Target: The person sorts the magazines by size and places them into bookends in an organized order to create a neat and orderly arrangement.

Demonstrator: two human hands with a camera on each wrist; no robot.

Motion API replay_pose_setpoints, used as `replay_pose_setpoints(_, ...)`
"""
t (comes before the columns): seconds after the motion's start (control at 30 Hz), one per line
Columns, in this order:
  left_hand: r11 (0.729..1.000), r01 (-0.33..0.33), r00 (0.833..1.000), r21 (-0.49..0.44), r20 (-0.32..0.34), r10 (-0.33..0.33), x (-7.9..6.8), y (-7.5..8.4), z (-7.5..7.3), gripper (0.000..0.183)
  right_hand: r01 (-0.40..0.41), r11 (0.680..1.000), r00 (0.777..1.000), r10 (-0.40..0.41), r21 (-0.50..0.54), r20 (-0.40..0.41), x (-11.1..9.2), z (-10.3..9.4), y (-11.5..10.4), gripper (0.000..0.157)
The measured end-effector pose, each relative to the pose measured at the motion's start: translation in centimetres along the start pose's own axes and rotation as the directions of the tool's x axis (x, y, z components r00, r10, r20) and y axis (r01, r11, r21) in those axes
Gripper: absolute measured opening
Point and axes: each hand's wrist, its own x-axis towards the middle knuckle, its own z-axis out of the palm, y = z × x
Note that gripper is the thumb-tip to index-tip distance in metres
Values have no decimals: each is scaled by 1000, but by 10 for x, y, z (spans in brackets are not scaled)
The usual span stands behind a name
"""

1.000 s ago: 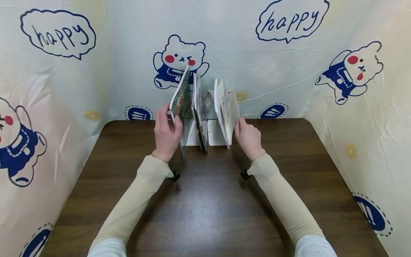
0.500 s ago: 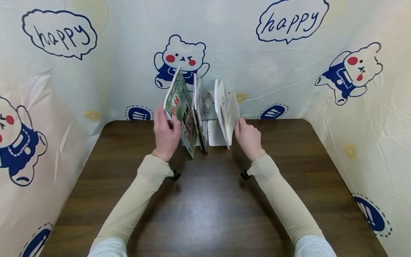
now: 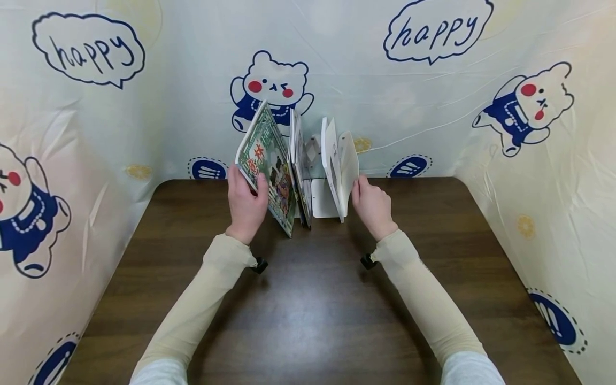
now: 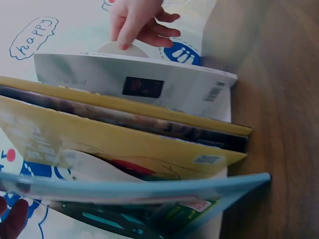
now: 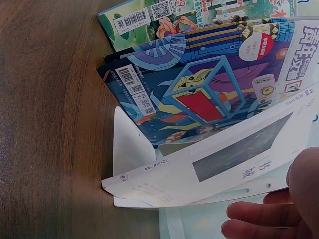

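My left hand [image 3: 247, 206] holds a green magazine [image 3: 276, 176] by its left edge, thumb on the illustrated cover side and fingers behind. The magazine stands tilted, its top leaning left, at the left end of a row. My right hand [image 3: 372, 206] pinches the rounded white upright of a bookend [image 3: 349, 163] at the row's right end. Beside that upright leans a white book [image 3: 331, 160]. Several thin magazines [image 3: 299, 171] stand in the middle; a purple-blue one [image 5: 209, 94] faces the white book in the right wrist view, and a yellow cover [image 4: 124, 134] shows in the left wrist view.
The bookend's white base plate [image 3: 324, 199] lies on the brown wooden table [image 3: 308, 299], near its back edge. A cloth backdrop [image 3: 192, 107] printed with bears and "happy" rises behind and on both sides. A gap separates the middle magazines from the white book.
The green magazine's top has swung left and its cover has turned more into view, the left hand moving slightly left with it. The right hand has stayed at the bookend.
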Motion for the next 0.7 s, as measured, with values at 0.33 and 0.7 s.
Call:
replay_pose_setpoints(0.33,997,29,999,77,35,-32,-8,-6,-4,54,-3,1000,1000,3,-15,-3,0,0,-2,28)
replay_pose_setpoints(0.7,1000,-3,999,15,37,3,-24,-10,-15,56,14,1000,999,-13,-26,33,0,3,-3,28)
